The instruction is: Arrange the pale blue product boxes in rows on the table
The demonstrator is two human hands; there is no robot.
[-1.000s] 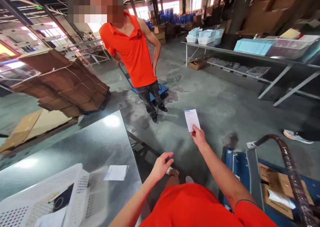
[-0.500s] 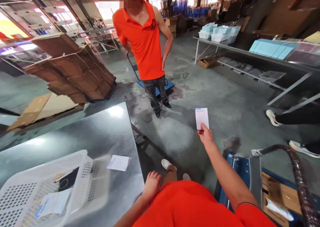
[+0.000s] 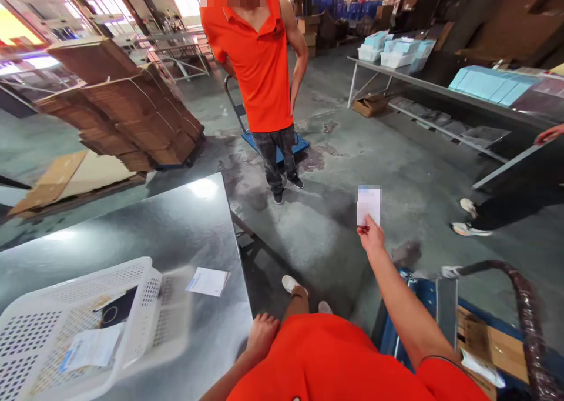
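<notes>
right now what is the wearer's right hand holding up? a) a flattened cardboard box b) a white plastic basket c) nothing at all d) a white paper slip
d: the right hand pinches a small white paper slip at its lower edge and holds it out over the concrete floor, while the white basket sits on the metal table and the left hand rests empty by the table edge.

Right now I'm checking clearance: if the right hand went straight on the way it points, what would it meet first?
The right hand, holding the paper slip, points over bare concrete floor; the way looks free, though depth is unclear.
</notes>
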